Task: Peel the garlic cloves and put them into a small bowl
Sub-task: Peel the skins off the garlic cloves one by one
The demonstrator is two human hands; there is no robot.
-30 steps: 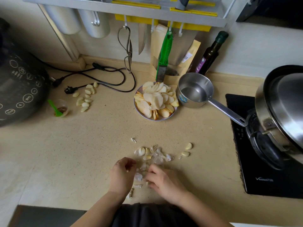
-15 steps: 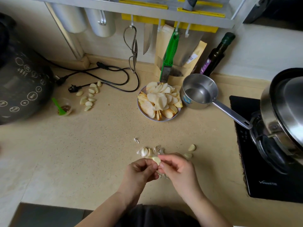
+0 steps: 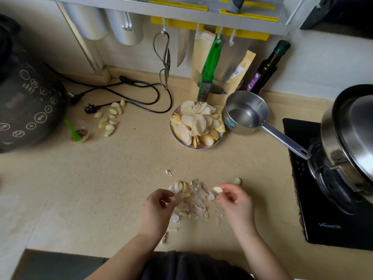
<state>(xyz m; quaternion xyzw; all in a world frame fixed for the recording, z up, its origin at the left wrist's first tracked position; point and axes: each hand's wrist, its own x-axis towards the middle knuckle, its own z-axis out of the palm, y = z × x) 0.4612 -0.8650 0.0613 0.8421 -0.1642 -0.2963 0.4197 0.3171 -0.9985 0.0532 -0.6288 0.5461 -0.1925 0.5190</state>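
Head view only: right hand (image 3: 235, 201) pinching a peeled garlic clove (image 3: 218, 189) at thumb & fingertips, other fingers loosely curled; left hand (image 3: 156, 207) half-curled at edge of skin pile (image 3: 193, 199), seemingly pinching a bit of skin or an unpeeled clove, hard to tell which. Another bare clove (image 3: 237, 181) on tabletop (image 3: 121, 178) just beyond right hand; batch of peeled cloves (image 3: 110, 118) far left near cooker (image 3: 26, 102). No small bowl clearly identifiable. Clove prob. light, firm, slightly slick once bare, so best gripped across flat sides, not tips. Skins papery, weightless, likely to scatter w/ any draught.
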